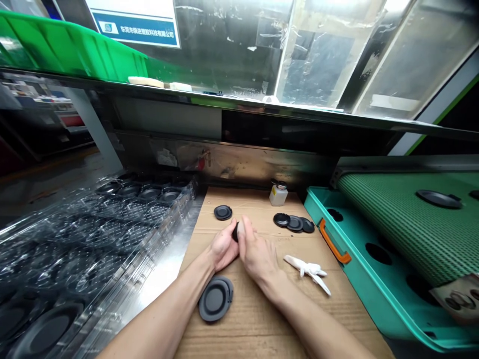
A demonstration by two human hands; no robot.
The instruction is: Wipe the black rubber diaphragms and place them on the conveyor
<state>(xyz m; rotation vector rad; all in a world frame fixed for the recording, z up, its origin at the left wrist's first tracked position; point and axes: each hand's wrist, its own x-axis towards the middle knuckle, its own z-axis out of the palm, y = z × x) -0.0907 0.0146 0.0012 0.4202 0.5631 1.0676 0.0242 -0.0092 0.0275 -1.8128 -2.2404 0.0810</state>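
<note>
Over the middle of the cardboard, my left hand point(223, 245) is closed round a black plastic part point(235, 233), which is mostly hidden by the fingers. My right hand point(258, 252) presses against that part from the right, fingers together. A pale patch shows at its fingertips; whether it is a cloth or a finger cannot be made out. Below my left hand lies a pair of overlapping black round lids point(215, 299). Beyond the hands is another black round lid point(223, 212). Right of them, several black discs point(294, 223) overlap in a row.
A white bottle point(278, 193) with a dark top stands at the cardboard's back. A crumpled white cloth point(307, 268) lies right. Clear trays point(123, 239) of black parts fill the left. A teal bin point(368, 294) with an orange handle sits beside a green conveyor point(415, 224).
</note>
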